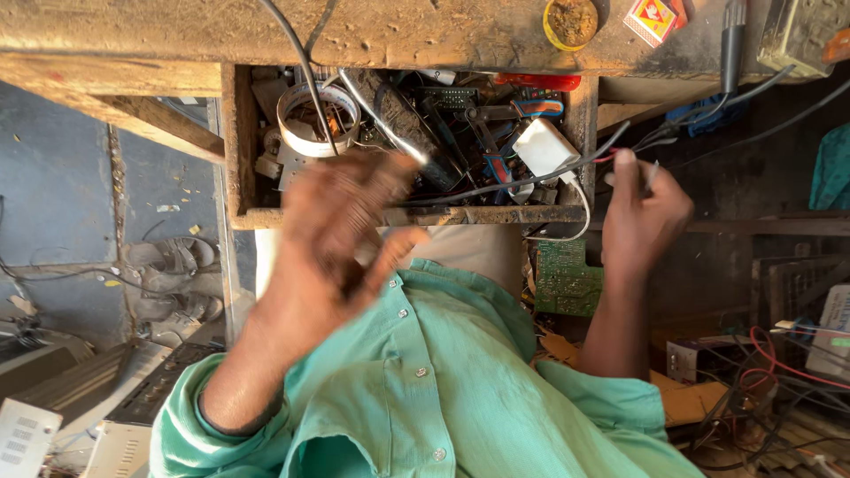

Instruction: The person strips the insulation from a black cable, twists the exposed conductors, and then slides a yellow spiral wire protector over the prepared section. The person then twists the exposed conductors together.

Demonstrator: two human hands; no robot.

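Over the open wooden drawer point(241, 133) of tools, the left hand point(332, 232) grips a metal rod point(382, 119) while the right hand point(645, 212) pinches thin wires point(611, 158), apparently mid-soldering, so steadiness matters.

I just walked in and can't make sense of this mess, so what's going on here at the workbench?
A person in a green shirt sits at a worn wooden workbench with an open drawer crammed with tools, pliers and parts. The left hand, blurred, is raised in front of the drawer beside a thin metal rod; whether it grips it is unclear. The right hand pinches thin wires and a black cable at the drawer's right edge. A green circuit board lies below.
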